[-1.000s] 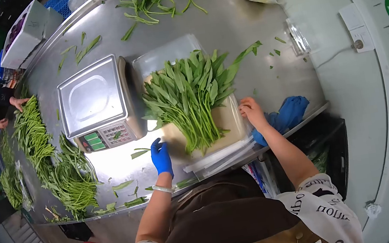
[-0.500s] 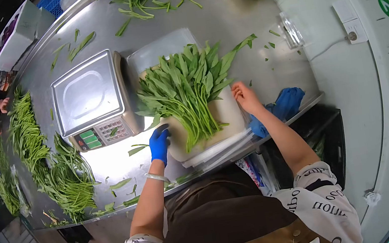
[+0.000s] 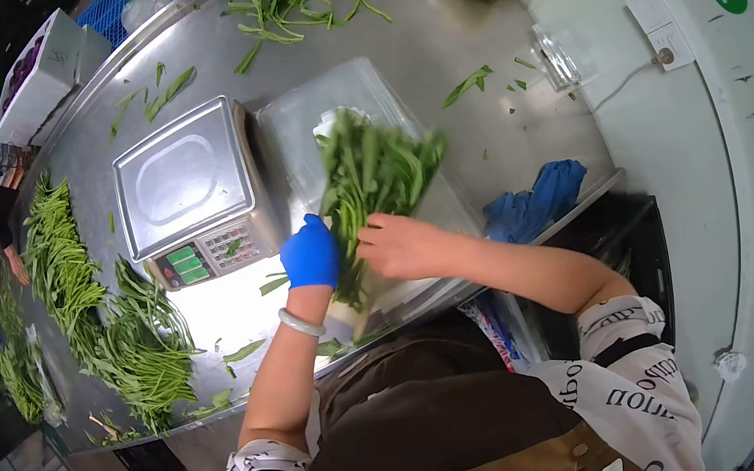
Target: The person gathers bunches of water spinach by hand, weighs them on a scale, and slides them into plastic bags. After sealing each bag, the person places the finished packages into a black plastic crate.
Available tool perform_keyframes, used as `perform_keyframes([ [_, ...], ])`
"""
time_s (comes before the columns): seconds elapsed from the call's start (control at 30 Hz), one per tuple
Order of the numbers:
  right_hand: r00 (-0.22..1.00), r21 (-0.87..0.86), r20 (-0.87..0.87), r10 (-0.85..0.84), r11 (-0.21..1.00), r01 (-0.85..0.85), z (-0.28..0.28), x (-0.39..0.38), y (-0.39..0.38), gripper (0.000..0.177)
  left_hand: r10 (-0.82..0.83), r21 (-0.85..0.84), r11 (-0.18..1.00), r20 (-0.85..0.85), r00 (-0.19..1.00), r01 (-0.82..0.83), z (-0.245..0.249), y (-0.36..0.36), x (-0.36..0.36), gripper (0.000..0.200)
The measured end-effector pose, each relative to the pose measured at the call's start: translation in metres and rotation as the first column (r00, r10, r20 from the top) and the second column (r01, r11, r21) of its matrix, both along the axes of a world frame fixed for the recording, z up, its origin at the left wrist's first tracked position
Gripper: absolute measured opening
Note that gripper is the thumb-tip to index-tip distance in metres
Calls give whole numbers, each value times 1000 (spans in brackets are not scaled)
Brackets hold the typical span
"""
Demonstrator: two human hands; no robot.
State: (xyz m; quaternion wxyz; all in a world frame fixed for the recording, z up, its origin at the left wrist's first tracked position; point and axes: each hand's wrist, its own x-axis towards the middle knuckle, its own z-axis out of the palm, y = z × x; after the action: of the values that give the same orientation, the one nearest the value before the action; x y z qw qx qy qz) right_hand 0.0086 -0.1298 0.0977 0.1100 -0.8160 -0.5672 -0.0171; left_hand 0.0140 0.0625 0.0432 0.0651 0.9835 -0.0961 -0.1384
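Between left hand (image 3: 310,254) and right hand (image 3: 401,246) are greens (image 3: 376,175).

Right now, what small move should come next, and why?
Probably steady the greens between the gloved left hand and bare right hand: both hands are on the bunch, and its leaves look motion-blurred over the clear plastic.
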Motion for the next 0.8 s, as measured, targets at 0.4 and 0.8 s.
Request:
perform_keyframes([
  [0.4, 890, -43, -415, -188, 981, 187, -70, -38, 31, 11, -219, -500, 863, -240, 946, 73, -39, 51, -38, 72],
  [0.8, 965, -61, -215, -153, 988, 143, -50, -44, 40, 35, -54, -284, 957, 51, 997, 67, -45, 25, -87, 94],
])
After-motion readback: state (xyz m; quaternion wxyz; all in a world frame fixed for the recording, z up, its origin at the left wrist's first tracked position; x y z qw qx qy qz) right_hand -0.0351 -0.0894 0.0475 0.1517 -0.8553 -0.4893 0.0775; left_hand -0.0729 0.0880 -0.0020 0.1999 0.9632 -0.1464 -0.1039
